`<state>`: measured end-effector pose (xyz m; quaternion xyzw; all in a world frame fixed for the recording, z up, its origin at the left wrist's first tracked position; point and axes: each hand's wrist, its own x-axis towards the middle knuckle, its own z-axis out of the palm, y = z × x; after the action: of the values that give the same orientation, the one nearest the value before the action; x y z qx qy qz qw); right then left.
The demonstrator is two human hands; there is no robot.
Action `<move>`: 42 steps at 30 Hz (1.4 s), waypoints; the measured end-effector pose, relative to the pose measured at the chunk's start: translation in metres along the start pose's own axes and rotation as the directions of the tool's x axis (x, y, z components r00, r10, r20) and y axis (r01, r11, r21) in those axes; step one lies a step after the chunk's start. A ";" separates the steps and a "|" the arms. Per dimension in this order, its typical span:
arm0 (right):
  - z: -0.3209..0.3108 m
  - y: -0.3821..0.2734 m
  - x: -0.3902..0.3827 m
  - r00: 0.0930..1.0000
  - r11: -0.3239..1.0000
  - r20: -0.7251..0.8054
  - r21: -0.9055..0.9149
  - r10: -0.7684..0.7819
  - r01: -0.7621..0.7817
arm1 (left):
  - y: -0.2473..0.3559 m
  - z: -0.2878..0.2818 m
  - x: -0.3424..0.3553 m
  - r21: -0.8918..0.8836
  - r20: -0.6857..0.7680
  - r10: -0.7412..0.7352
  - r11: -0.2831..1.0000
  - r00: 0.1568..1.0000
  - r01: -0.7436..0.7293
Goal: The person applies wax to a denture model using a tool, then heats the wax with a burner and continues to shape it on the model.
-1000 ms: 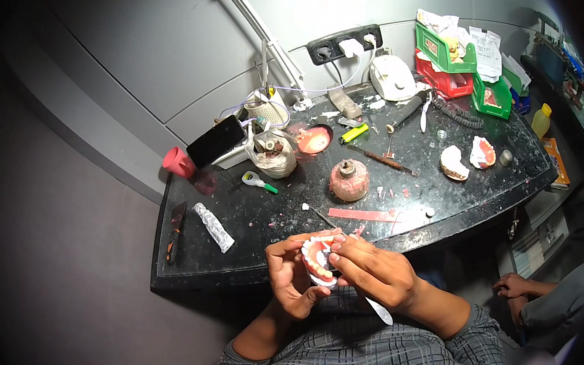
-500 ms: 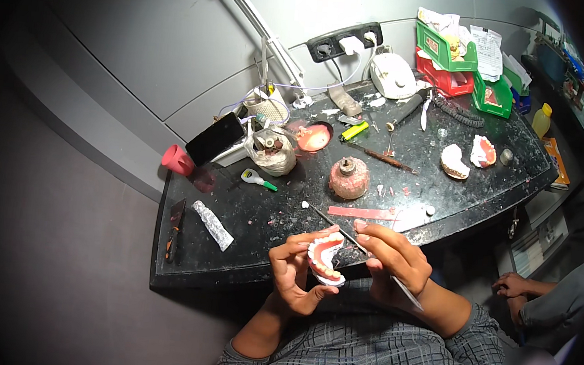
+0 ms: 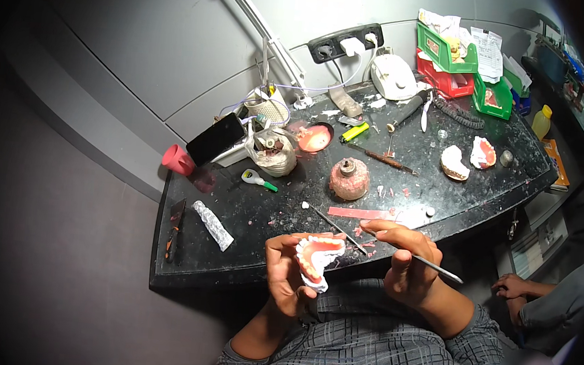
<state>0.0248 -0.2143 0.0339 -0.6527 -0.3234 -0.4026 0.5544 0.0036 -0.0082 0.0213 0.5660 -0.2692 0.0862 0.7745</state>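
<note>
My left hand (image 3: 283, 272) is wrapped round a denture model (image 3: 311, 261), a white plaster cast with pink wax and a curved row of teeth turned upward. To its right, apart from the model, my right hand (image 3: 412, 264) pinches a slim metal carving tool (image 3: 444, 271), whose grey end sticks out past the palm. The tool's other end is hidden by the fingers. Just beyond both hands, another thin metal instrument (image 3: 336, 228) lies slanted on the black table (image 3: 261, 231). Behind it rests a strip of pink wax (image 3: 357, 213).
A wax-smeared round burner (image 3: 348, 179) stands mid-table. Beyond it lie a wood-handled knife (image 3: 384, 159) and a yellow lighter (image 3: 355, 132). Two more dental pieces, a plaster cast (image 3: 454, 162) and a pink-and-white one (image 3: 483, 153), sit right. Another person's hands (image 3: 511, 285) show at right.
The denture model has turned in my left hand and shifted slightly left. My right hand has moved right, away from the model, and the tool's grey end now points further right.
</note>
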 end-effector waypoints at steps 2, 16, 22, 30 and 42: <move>-0.001 -0.002 0.001 1.000 1.000 0.010 -0.030 0.001 -0.001 | 0.000 0.000 0.000 0.041 -0.012 0.007 0.999 1.000 -0.006; 0.009 -0.007 0.002 0.974 0.997 0.220 -0.023 -0.062 0.068 | -0.003 -0.009 -0.006 -0.001 -0.076 -0.043 0.999 0.996 0.043; 0.014 -0.005 0.000 0.955 0.990 0.269 -0.039 -0.122 0.137 | -0.002 -0.005 -0.007 0.007 -0.038 -0.009 1.000 0.999 0.010; 0.016 -0.006 0.001 0.949 0.985 0.286 -0.073 -0.132 0.159 | -0.003 -0.007 -0.009 0.034 -0.024 0.024 0.999 0.999 -0.023; 0.014 -0.005 0.000 0.941 0.980 0.308 -0.093 -0.142 0.178 | 0.002 -0.006 -0.006 0.017 -0.026 -0.023 1.000 0.999 0.023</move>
<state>0.0228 -0.1995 0.0352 -0.7095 -0.4311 -0.3615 0.4243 -0.0003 -0.0014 0.0189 0.5744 -0.2519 0.0869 0.7740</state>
